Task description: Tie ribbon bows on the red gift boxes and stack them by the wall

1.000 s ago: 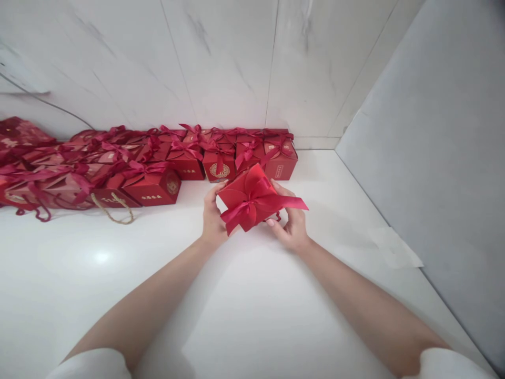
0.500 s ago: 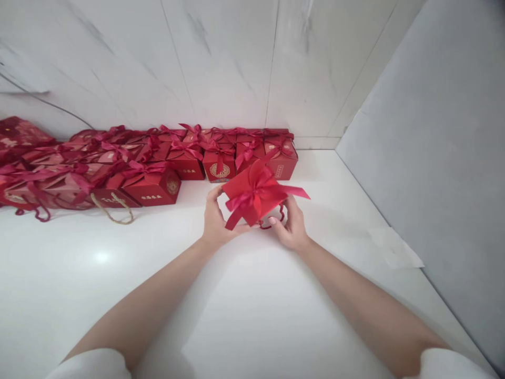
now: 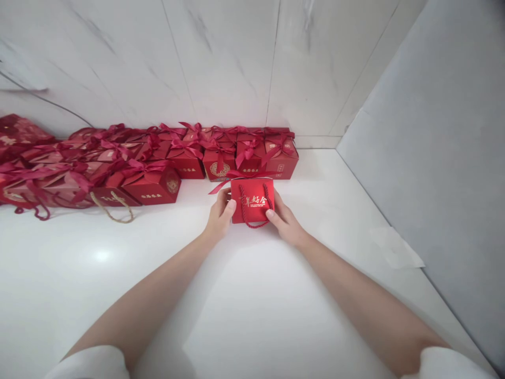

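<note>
Between my hands is a small red gift box with gold lettering, a twisted red cord handle and a ribbon bow on top. Its lettered side faces me. My left hand grips the left side, thumb on the front edge. From the right, my right hand grips it with the thumb at the lower front corner by the cord; most of its fingers are hidden behind. Right behind stand similar ribbon-tied red gift boxes.
Rows of red gift boxes line the back of the white table from the left. A beige rope handle hangs forward. Behind rises a marbled wall; a grey panel stands at right, near a whitish patch.
The gift box in my hands has tipped: its bow-topped lid faced me before, and now its lettered side and cord handle do. My left hand has shifted its hold.
</note>
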Demonstrator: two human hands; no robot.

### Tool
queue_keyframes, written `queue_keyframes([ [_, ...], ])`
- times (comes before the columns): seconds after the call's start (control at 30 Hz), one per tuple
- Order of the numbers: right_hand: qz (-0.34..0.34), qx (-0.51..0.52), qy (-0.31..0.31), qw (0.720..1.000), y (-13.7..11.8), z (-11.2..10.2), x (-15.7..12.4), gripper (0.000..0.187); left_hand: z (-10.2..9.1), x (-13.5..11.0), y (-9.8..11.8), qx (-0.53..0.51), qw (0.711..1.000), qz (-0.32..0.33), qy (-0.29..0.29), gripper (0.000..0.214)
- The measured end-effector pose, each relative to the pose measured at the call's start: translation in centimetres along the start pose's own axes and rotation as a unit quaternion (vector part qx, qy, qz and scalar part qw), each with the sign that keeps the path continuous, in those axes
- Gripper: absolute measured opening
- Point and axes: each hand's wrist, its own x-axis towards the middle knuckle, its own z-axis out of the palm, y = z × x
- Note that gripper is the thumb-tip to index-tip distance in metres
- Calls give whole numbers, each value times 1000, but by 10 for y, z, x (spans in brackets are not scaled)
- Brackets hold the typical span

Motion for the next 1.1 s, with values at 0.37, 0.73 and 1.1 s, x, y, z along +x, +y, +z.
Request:
queue_keyframes([
  [0.37,4,11,6,1000,1,1,1,70,2,0,6,-7,1000,-21,-2,63],
  [0.73,2,9,5,1000,1,0,1,70,2,1,6,-6,1000,-22,-5,65],
  [1.1,22,29,15,999,-3,2,0,72,0,0,4,-9,999,15,-29,62],
])
